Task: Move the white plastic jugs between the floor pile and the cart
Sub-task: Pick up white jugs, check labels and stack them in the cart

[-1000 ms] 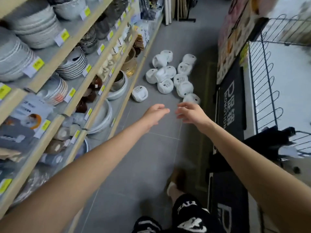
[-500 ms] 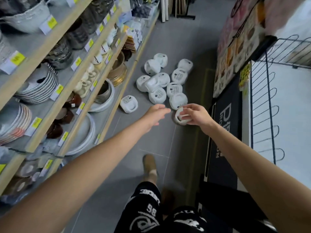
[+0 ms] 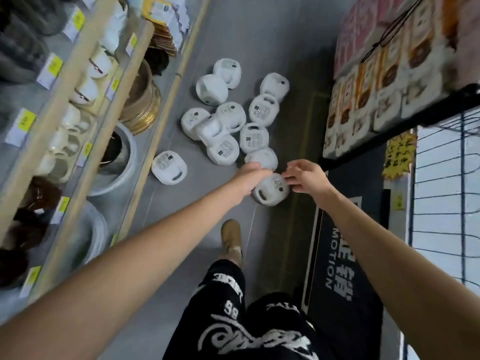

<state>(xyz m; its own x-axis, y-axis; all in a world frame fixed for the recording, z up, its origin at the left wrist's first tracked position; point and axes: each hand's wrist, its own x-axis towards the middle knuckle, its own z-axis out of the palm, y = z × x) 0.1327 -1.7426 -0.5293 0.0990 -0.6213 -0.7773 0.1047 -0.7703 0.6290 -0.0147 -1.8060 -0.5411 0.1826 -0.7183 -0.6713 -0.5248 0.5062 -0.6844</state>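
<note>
Several white plastic jugs point(image 3: 253, 137) lie in a loose pile on the grey floor, most with labels up. The nearest jug point(image 3: 272, 192) lies at the pile's near end, its handle slot facing me. My left hand point(image 3: 250, 178) curls over its upper left side, fingers hidden behind the hand. My right hand point(image 3: 305, 178) has bent fingers on its upper right edge by the label. One jug point(image 3: 168, 171) lies apart by the shelf base. No cart is in view.
Shelves of bowls, cups and plates point(image 3: 78, 113) run along the left. A black display stand with a promotion banner point(image 3: 340, 255) and a wire rack point(image 3: 446, 203) line the right. My foot point(image 3: 231, 235) stands on the narrow aisle floor behind the jug.
I have stepped closer to the pile and leaned over it. My left hand has come down onto the nearest jug, joining the right hand that had reached it.
</note>
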